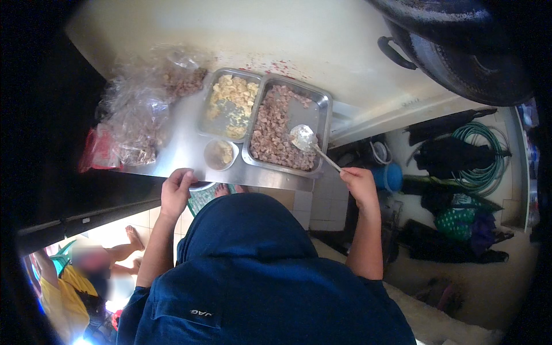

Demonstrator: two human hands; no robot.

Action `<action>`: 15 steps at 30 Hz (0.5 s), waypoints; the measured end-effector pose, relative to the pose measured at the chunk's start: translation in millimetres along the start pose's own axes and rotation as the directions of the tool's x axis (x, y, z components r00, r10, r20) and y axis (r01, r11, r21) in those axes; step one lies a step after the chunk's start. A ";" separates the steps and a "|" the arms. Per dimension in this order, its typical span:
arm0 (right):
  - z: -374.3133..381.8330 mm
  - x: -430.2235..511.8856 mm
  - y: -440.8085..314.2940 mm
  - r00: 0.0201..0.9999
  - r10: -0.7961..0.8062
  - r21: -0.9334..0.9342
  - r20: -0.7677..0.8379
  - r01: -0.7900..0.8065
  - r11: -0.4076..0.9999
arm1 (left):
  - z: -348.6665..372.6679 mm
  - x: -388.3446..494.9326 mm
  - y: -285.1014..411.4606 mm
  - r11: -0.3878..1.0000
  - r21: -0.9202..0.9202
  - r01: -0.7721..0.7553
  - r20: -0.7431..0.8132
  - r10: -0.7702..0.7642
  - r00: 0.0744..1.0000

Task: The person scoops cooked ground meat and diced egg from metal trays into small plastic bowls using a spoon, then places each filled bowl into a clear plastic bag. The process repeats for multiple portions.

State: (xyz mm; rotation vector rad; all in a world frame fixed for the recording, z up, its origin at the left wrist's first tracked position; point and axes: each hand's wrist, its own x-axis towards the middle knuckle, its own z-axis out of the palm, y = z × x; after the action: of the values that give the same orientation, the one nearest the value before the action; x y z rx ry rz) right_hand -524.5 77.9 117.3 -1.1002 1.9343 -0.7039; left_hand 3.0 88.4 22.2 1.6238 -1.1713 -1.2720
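Observation:
My right hand (359,183) grips the handle of a metal serving spoon (303,137), whose bowl rests over diced meat (269,129) in a steel tray (325,103). Left of it, a second steel tray (208,125) holds pale yellowish chunks (235,92). A small white bowl (207,156) with some of the same pale pieces stands in front of that tray. At the counter's front edge is my left hand (176,189), its fingers curled at the rim of a bowl (202,186) that is mostly hidden below the edge.
Clear plastic bags (133,112), some with meat, and a red bag (99,148) lie at the left of the steel counter (183,125). Large dark pots (453,56) stand upper right. A blue container (388,177) and a coiled green hose (483,159) are at right. Another person (69,297) is lower left.

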 end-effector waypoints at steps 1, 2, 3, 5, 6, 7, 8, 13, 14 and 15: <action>-0.7 -0.7 -0.1 1.000 0.023 0.004 0.006 -0.023 1.000 | -0.1 -0.3 0.1 1.000 -0.002 0.004 0.003 -0.004 1.000; -0.9 -1.6 -1.1 0.999 0.045 0.008 0.013 -0.045 0.999 | 0.2 -0.5 0.3 1.000 0.003 0.019 0.003 -0.019 1.000; -1.4 -2.8 -3.1 0.997 0.083 0.020 0.010 -0.083 0.996 | 0.5 -0.7 0.7 1.000 -0.003 0.005 0.007 -0.005 1.000; -1.3 -6.8 -9.0 0.996 0.087 0.068 0.032 -0.089 0.994 | 1.6 -1.1 2.1 1.000 0.005 0.020 -0.004 -0.020 1.000; -0.4 -9.2 -13.0 0.993 0.112 0.104 0.044 -0.116 0.988 | 1.9 -1.5 3.0 1.000 0.000 -0.001 0.001 0.001 1.000; 0.8 -12.3 -17.5 0.996 0.074 0.089 0.045 -0.078 0.993 | 2.6 -1.1 4.0 1.000 0.005 -0.005 -0.010 0.005 1.000; 2.5 -16.7 -22.3 0.997 0.052 0.084 0.054 -0.056 0.995 | 2.3 -1.2 5.1 1.000 0.012 -0.006 -0.025 0.007 1.000; 46.4 -34.1 -53.7 0.960 -0.225 0.001 0.167 0.228 0.974 | -2.6 -5.9 8.3 0.988 0.151 0.018 -0.009 -0.017 1.000; 63.9 -39.1 -59.8 0.940 -0.293 -0.013 0.173 0.300 0.954 | -2.8 -6.5 8.2 0.986 0.161 0.036 -0.005 -0.036 0.999; 81.2 -44.7 -66.0 0.945 -0.278 -0.059 0.171 0.291 0.955 | -3.7 -7.4 8.2 0.990 0.141 0.026 -0.008 -0.025 1.000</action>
State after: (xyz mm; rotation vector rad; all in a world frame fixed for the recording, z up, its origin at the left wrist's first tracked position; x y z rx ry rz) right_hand -413.0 79.5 140.1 -1.4635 1.6982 -0.6693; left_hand 4.2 93.1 32.8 1.7486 -1.2644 -1.2228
